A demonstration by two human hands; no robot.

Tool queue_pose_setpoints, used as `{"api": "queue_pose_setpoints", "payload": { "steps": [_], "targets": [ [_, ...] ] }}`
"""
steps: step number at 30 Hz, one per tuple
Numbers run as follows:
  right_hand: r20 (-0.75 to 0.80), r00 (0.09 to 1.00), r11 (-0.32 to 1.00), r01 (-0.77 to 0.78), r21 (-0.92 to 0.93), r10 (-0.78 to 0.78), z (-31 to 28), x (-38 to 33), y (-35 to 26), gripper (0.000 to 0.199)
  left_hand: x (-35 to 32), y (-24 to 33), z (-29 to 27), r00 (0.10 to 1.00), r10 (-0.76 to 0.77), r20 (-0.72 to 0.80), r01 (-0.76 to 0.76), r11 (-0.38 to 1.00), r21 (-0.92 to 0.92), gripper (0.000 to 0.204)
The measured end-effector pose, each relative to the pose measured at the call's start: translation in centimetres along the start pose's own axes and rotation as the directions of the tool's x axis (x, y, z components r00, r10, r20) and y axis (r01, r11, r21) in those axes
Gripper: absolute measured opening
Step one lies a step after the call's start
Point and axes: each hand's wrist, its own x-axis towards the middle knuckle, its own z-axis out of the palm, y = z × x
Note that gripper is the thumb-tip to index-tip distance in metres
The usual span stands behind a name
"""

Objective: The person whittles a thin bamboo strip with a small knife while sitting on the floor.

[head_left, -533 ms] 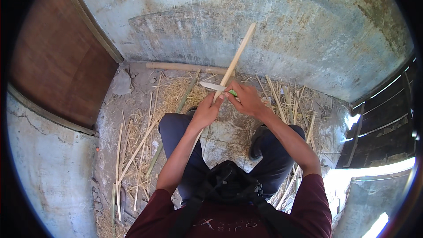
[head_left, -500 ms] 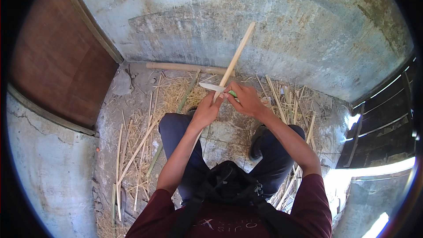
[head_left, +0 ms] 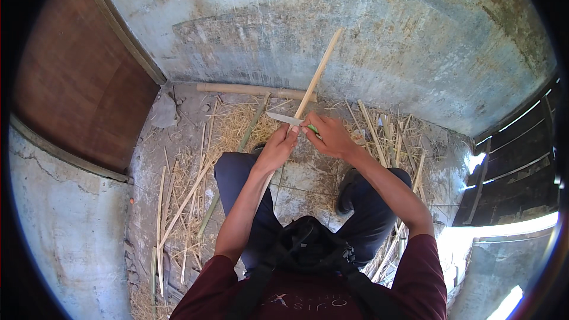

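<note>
Little has moved: both hands hold as before. Left of the stick (head_left: 315, 80) lie loose strips (head_left: 178, 207) and shavings on the floor (head_left: 296, 186). The left hand (head_left: 277, 149) has its grip closed around the stick's lower part, steadying it upright-tilted toward the wall (head_left: 355, 29). The right hand (head_left: 329, 136), just right of it, is closed on a knife (head_left: 285, 119), blade laid across the stick, likely to shave it.

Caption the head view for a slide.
Left hand grips long pale bamboo strip; right hand holds green-handled knife against it.
</note>
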Motion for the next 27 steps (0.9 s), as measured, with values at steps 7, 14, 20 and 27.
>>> {"api": "queue_pose_setpoints", "payload": {
  "steps": [7, 14, 20, 27],
  "targets": [
    [0.019, 1.0, 1.0, -0.014, 0.006, 0.014, -0.1, 0.1, -0.3, 0.015, 0.0, -0.5, 0.3, 0.999, 0.003, -0.041, -0.002, 1.0, 0.016, 0.044],
    [-0.003, 1.0, 1.0, -0.013, -0.011, 0.013, 0.1, 0.2, -0.1, 0.014, -0.2, 0.7, 0.5, 0.996, -0.007, -0.086, 0.021, 0.988, 0.155, 0.05],
    [0.0, 1.0, 1.0, -0.019, -0.02, 0.019, 0.1, 0.2, -0.4, 0.014, -0.3, 1.0, 0.5, 0.995, -0.001, -0.103, 0.027, 0.969, 0.246, 0.052],
    [-0.005, 1.0, 0.997, -0.021, -0.069, 0.021, 0.1, 0.4, -0.5, 0.014, 0.2, 0.1, 0.6, 0.989, 0.024, -0.148, 0.023, 0.952, 0.306, 0.051]
  ]
}}
